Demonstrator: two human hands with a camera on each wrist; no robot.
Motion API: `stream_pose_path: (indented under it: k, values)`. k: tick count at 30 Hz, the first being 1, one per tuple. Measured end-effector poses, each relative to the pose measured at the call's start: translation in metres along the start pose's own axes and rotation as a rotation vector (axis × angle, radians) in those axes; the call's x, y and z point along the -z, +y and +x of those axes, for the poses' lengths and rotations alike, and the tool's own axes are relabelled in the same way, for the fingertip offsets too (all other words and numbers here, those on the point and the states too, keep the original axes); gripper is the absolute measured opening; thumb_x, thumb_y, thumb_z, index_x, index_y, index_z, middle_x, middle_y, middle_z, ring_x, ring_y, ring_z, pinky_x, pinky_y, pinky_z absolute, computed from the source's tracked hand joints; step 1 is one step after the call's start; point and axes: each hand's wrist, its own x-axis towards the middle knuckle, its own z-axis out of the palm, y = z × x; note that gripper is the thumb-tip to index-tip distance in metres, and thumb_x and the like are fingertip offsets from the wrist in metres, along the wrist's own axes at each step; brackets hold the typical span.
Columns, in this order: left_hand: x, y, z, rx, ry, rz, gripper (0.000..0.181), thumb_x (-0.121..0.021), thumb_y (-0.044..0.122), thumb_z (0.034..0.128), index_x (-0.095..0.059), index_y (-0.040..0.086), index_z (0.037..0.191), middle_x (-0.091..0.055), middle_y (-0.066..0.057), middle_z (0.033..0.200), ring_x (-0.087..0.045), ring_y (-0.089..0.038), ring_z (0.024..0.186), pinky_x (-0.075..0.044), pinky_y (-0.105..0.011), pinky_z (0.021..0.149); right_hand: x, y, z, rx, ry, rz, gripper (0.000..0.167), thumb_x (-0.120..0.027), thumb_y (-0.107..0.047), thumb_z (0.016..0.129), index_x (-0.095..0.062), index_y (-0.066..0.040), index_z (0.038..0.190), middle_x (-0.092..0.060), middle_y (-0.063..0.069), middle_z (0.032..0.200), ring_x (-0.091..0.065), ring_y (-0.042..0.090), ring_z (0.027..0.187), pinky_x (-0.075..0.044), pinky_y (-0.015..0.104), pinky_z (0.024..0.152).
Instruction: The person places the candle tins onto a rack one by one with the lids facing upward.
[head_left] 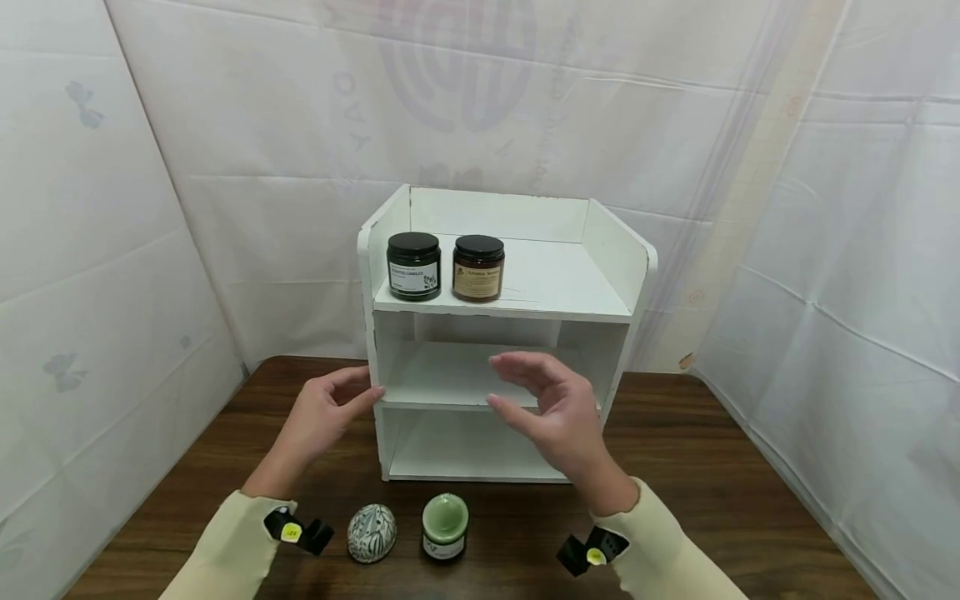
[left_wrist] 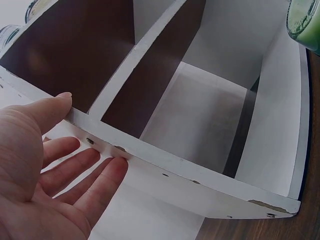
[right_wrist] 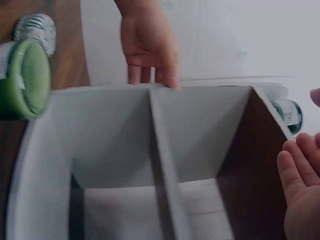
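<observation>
Head view: the white shelf unit (head_left: 555,271) stands upright on the table (head_left: 225,450), bearing a dark jar (head_left: 414,267) and an amber jar (head_left: 478,268) on its top deck. My left hand (head_left: 318,417) is at the left front edge, thumb and fingers moderately apart; my right hand (head_left: 558,408) hovers in front of the unit, wider and empty. I judge the unit stiff, probably wooden, moderately heavy; keep it level, as the jars are likely glass and can slide.

Left wrist view: my thumb rests on the front edge (left_wrist: 155,154), fingers at the outer side panel (left_wrist: 160,180); I cannot tell how firmly they bear. Chipped paint may feel rough.

Right wrist view: the middle board (right_wrist: 165,160) meets the left side beside my left thumb. For lifting, take both side panels low, directly opposite each other
</observation>
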Motion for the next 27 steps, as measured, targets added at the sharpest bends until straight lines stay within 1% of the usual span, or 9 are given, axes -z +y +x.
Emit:
stream_pose_path:
  k: [2,8,10,18,24,27]
  values:
    - [0.0,0.0,0.0,-0.001,-0.001,-0.004,0.055,-0.071,0.045,0.0965,-0.064,0.01,0.139,-0.067,-0.013,0.137,-0.067,-0.029,0.116,-0.054,-0.032,0.085,-0.003,0.004,-0.006,-0.003,0.001,0.01,0.042,-0.076,0.012,0.083,-0.065,0.005,0.123,-0.069,0.024,0.123,-0.068,0.035,0.117,-0.054,0.034,0.101]
    - [0.0,0.0,0.0,-0.003,0.002,0.0,0.055,-0.071,0.044,0.0964,-0.064,0.01,0.138,-0.068,-0.013,0.135,-0.068,-0.028,0.114,-0.054,-0.029,0.084,-0.012,0.017,-0.022,0.044,-0.004,0.041,0.039,-0.074,0.015,0.084,-0.064,0.01,0.121,-0.068,0.03,0.119,-0.07,0.023,0.115,-0.055,0.034,0.1]
    - [0.0,0.0,0.0,-0.002,0.003,0.002,0.055,-0.071,0.044,0.0964,-0.064,0.009,0.138,-0.068,-0.013,0.135,-0.068,-0.028,0.114,-0.054,-0.029,0.083,-0.015,0.022,-0.027,0.053,-0.005,0.053,0.038,-0.073,0.015,0.084,-0.064,0.01,0.12,-0.068,0.031,0.118,-0.07,0.022,0.114,-0.055,0.034,0.099]
    - [0.0,0.0,-0.001,0.008,-0.001,0.006,0.056,-0.07,0.045,0.0969,-0.063,0.009,0.139,-0.066,-0.014,0.138,-0.067,-0.03,0.117,-0.054,-0.031,0.085,-0.027,0.036,-0.046,0.007,-0.019,0.07,0.036,-0.074,0.012,0.086,-0.065,0.007,0.121,-0.069,0.028,0.118,-0.07,0.025,0.112,-0.055,0.032,0.098]
    - [0.0,0.0,0.0,0.007,0.0,-0.001,0.056,-0.07,0.045,0.0969,-0.063,0.009,0.14,-0.066,-0.013,0.138,-0.066,-0.029,0.118,-0.053,-0.032,0.086,-0.034,0.046,-0.058,-0.021,-0.017,0.118,0.033,-0.073,0.012,0.086,-0.065,0.009,0.118,-0.069,0.032,0.114,-0.071,0.026,0.109,-0.056,0.033,0.096]
    - [0.0,0.0,0.0,0.005,0.0,-0.006,0.055,-0.07,0.045,0.0969,-0.063,0.01,0.14,-0.066,-0.013,0.138,-0.067,-0.029,0.117,-0.053,-0.032,0.086,-0.037,0.051,-0.065,-0.039,-0.03,0.139,0.032,-0.073,0.012,0.086,-0.065,0.009,0.117,-0.069,0.033,0.113,-0.072,0.021,0.108,-0.057,0.035,0.095]
